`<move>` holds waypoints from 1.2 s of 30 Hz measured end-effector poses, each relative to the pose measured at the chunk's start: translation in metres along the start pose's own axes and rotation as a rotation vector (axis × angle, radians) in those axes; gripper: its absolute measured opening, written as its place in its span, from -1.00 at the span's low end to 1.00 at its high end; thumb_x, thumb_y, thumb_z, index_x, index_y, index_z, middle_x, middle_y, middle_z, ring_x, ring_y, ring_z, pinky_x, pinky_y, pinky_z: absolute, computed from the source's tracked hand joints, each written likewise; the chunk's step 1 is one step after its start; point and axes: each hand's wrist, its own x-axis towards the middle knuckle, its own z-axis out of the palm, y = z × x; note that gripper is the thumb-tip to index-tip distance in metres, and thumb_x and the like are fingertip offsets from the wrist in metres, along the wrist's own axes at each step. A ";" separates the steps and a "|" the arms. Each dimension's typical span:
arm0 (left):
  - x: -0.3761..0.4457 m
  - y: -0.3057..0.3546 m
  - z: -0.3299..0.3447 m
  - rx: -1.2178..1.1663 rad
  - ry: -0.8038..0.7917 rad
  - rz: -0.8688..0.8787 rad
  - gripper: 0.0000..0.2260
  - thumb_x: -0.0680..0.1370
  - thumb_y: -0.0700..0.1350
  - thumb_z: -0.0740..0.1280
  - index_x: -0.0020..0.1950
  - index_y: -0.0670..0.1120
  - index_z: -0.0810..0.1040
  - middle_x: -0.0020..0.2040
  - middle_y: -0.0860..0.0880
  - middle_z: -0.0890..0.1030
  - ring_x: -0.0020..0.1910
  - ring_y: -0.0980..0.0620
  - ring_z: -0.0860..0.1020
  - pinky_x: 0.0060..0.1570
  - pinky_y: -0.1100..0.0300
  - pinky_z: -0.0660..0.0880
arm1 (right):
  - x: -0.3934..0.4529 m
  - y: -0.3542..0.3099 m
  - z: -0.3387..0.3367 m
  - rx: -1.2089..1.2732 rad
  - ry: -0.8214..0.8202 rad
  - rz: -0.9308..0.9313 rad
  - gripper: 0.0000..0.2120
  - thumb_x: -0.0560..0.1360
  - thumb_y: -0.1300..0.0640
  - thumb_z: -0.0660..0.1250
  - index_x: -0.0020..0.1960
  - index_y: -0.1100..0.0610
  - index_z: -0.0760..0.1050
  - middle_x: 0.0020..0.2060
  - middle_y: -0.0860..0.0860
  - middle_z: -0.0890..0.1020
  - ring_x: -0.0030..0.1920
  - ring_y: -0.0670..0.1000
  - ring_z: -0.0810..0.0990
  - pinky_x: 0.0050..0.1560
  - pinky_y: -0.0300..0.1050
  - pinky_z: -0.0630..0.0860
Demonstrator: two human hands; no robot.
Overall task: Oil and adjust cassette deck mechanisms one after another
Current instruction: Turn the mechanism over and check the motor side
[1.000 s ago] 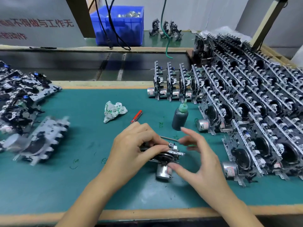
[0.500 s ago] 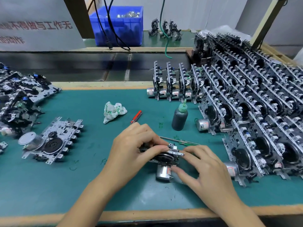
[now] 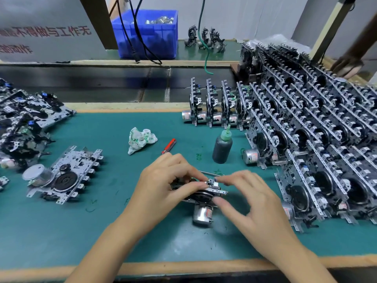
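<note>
One cassette deck mechanism [image 3: 201, 194] is being held just above the green counter [image 3: 61, 231], right between the two hands, with its silver motor [image 3: 202, 216] hanging out underneath. It's gripped by the left hand [image 3: 163, 184], fingers curled over the top and thumb along the near edge. The right hand [image 3: 259, 203] is half spread, with its fingertips [image 3: 226, 179] pinching a small part at the mechanism's top end and the thumb pressed against the lower edge.

Containers first: one dark oil bottle [image 3: 222, 147] with a green nozzle is stood upright just beyond the right hand; how full it is can't be told. One blue crate [image 3: 145, 33] is parked way beyond both hands, and some shiny metal parts are seen in it.

One finished-looking mechanism [image 3: 63, 175] is laid flat off to the left of the left hand. Four mechanisms [image 3: 218, 108] are stood on edge in a row beyond the right hand, and a big stack [image 3: 318, 129], too many to count, is packed in to the right of it. One crumpled rag [image 3: 140, 139] and one red-handled tool [image 3: 169, 146] are left just beyond the left hand.
</note>
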 end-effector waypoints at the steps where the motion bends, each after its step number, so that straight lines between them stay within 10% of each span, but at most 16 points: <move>1: 0.000 0.000 -0.002 0.000 -0.018 -0.001 -0.86 0.44 0.09 0.39 -0.11 0.08 0.67 -0.27 0.10 0.53 -0.21 0.13 0.45 -0.18 0.34 0.34 | 0.006 -0.006 -0.003 0.030 0.018 -0.027 -0.67 0.46 -0.23 0.22 0.04 -0.03 0.54 -0.13 -0.21 0.48 -0.07 -0.18 0.47 -0.07 -0.25 0.40; 7: -0.007 -0.002 -0.020 0.062 -0.010 0.042 -0.82 0.46 0.04 0.35 -0.01 0.04 0.65 -0.13 0.20 0.59 -0.10 0.19 0.52 -0.07 0.35 0.43 | 0.045 -0.031 -0.010 -0.283 -0.154 -0.325 -0.66 0.49 -0.19 0.15 -0.20 0.08 0.38 -0.41 -0.09 0.40 -0.47 0.04 0.41 -0.49 -0.10 0.32; 15: -0.005 -0.004 -0.030 0.139 -0.031 0.070 -0.90 0.42 -0.14 0.41 -0.10 -0.01 0.68 -0.15 0.21 0.60 -0.13 0.26 0.53 -0.10 0.46 0.41 | 0.066 -0.034 -0.006 -0.285 -0.400 -0.395 -0.72 0.56 -0.12 0.23 -0.18 -0.02 0.21 -0.37 0.01 0.56 -0.34 0.13 0.51 -0.40 -0.05 0.30; 31: 0.052 0.013 -0.042 0.348 -0.038 0.385 -0.79 0.51 -0.06 0.33 -0.07 -0.17 0.67 -0.14 -0.02 0.63 -0.12 0.05 0.49 -0.08 0.24 0.41 | 0.081 -0.043 -0.033 -0.174 -0.199 -0.166 -0.71 0.53 -0.13 0.19 -0.24 0.02 0.26 -0.46 -0.08 0.34 -0.33 0.18 0.46 -0.27 0.07 0.42; 36: 0.099 0.000 -0.077 0.484 -0.019 0.391 -0.88 0.49 -0.13 0.39 -0.05 -0.14 0.68 -0.13 -0.03 0.66 -0.13 -0.08 0.53 -0.11 0.04 0.47 | 0.138 -0.062 -0.022 -0.241 -0.119 -0.082 -0.57 0.55 -0.12 0.22 -0.39 0.00 0.15 -0.45 -0.08 0.32 -0.27 0.10 0.35 -0.28 -0.04 0.10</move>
